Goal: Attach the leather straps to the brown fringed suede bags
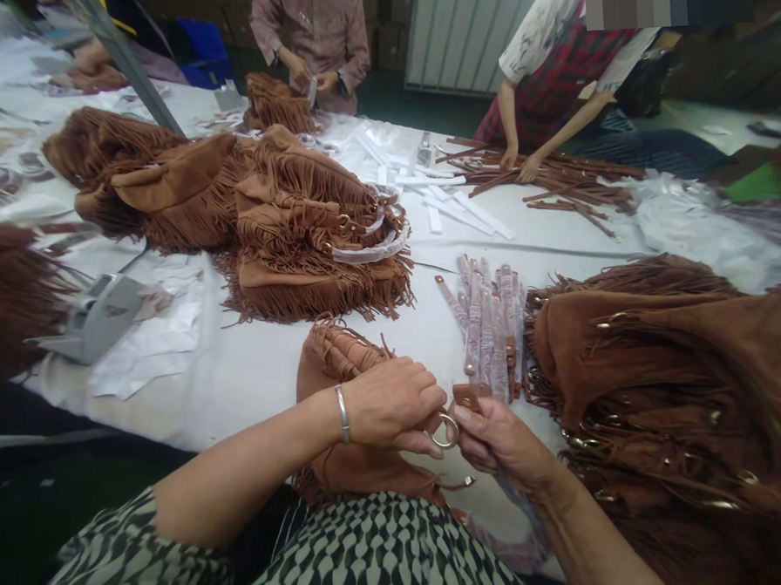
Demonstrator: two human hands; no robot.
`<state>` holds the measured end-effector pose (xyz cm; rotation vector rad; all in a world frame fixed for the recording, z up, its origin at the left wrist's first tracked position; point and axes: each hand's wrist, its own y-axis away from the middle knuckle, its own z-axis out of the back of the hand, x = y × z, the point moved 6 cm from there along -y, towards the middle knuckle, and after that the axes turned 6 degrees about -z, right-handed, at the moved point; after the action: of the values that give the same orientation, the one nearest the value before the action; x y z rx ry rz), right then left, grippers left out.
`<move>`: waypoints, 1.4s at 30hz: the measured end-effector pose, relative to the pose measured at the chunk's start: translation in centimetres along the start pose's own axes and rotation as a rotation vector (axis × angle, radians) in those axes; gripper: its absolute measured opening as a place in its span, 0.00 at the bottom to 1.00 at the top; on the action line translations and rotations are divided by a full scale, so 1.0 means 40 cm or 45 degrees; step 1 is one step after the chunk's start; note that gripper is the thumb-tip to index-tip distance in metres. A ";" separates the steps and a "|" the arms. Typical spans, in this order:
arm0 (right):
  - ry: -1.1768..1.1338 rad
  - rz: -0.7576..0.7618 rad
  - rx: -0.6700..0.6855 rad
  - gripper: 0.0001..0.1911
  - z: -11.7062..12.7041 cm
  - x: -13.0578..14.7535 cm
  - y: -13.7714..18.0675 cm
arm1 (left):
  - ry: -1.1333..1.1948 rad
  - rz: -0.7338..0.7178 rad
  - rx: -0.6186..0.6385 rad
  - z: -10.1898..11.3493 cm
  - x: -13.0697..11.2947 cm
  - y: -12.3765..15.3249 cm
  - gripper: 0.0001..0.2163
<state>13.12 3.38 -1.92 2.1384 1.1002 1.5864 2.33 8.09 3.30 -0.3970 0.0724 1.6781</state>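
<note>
My left hand (394, 405), a silver bangle on its wrist, is closed in a pinch on a metal ring (445, 431) of a brown fringed suede bag (342, 365) lying at the table's near edge. My right hand (500, 444) is closed on a brown strap end (467, 397) right beside that ring. The two hands touch at the ring. Just beyond them lies a row of plastic-wrapped brown straps (487, 322).
A stack of fringed bags (683, 373) fills the right side, more bags (309, 236) are piled mid-table and at left. A grey tool (100, 316) lies left on white sheets. Across the white table (250, 370), two other people handle bags and loose straps (555, 179).
</note>
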 end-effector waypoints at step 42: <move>-0.211 0.009 -0.456 0.20 0.028 -0.079 0.006 | 0.183 -0.043 -0.191 -0.073 0.007 -0.002 0.19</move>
<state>13.87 1.24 -4.42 1.9893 0.6966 1.4498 3.04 7.57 0.50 -0.6287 0.0454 1.6255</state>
